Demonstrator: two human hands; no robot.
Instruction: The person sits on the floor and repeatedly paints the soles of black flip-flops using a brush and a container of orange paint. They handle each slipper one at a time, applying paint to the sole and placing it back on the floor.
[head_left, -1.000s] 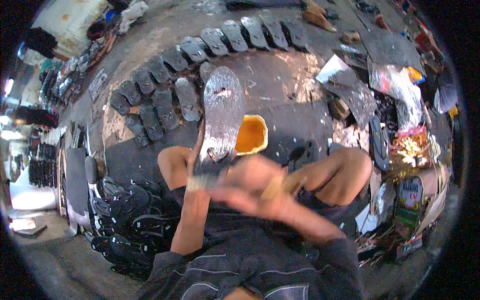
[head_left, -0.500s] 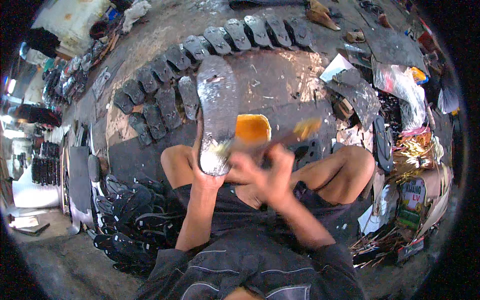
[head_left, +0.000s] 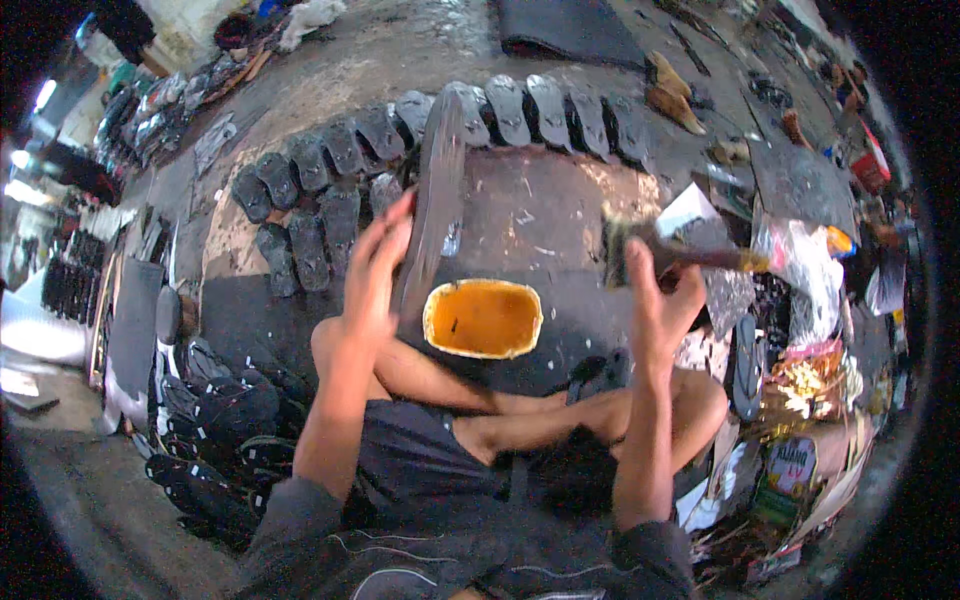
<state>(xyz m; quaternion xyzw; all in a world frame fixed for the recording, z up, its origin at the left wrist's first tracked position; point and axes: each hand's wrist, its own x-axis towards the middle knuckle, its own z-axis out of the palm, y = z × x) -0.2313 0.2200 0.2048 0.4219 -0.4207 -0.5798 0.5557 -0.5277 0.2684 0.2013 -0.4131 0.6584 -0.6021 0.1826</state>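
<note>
Your left hand [head_left: 378, 265] has its fingers nearly straight against the dark sole [head_left: 440, 185], which is turned edge-up, left of and beyond the tub [head_left: 482, 355] with orange contents; its thumb is hidden, so I cannot tell the grip. Your right hand [head_left: 662, 310] is closed around the brush [head_left: 695, 254], bristles toward left.
</note>
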